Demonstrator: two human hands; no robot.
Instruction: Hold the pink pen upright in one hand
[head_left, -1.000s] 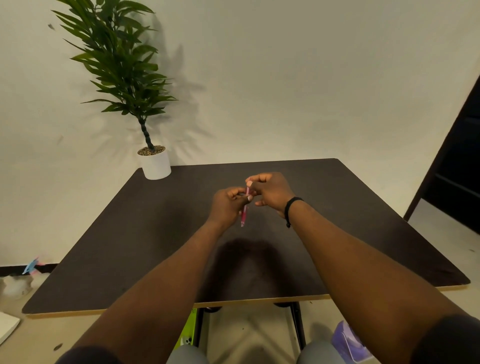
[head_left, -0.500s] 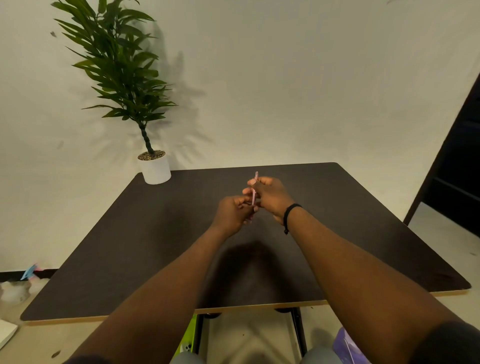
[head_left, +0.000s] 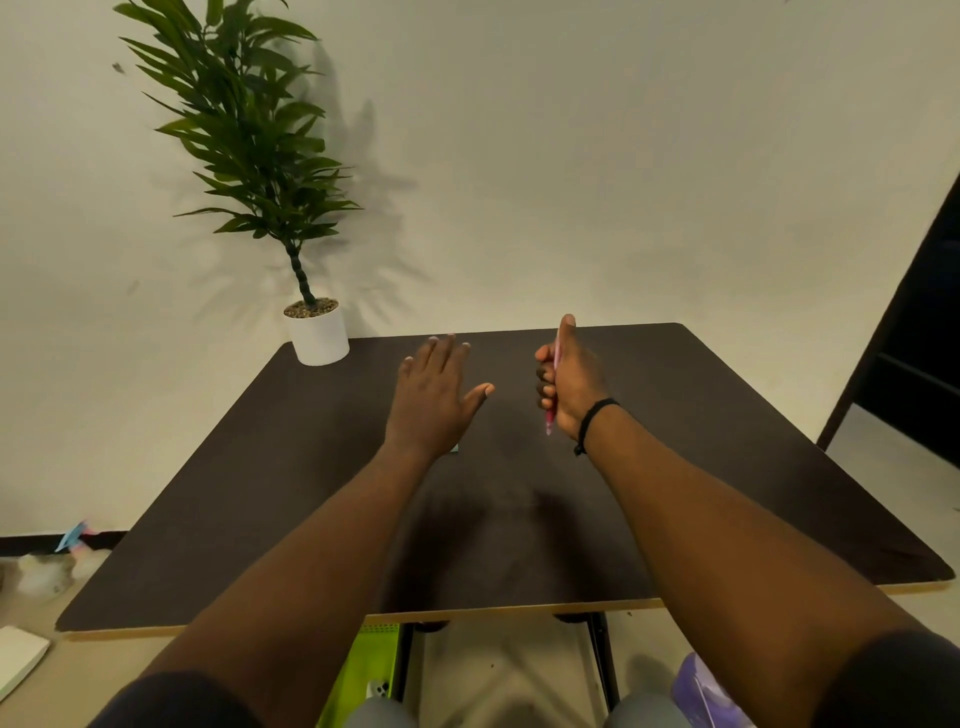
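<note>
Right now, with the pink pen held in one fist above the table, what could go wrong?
The right hand grips the pink pen in a fist, with only its lower end showing, so it might slip out onto the dark table. The left hand hovers open over a small object that is mostly hidden, and could knock it.

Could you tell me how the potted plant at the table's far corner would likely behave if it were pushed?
The potted plant looks top-heavy: tall foliage over a small white pot, so it may tip. On the smooth dark table the pot would probably slide.
</note>
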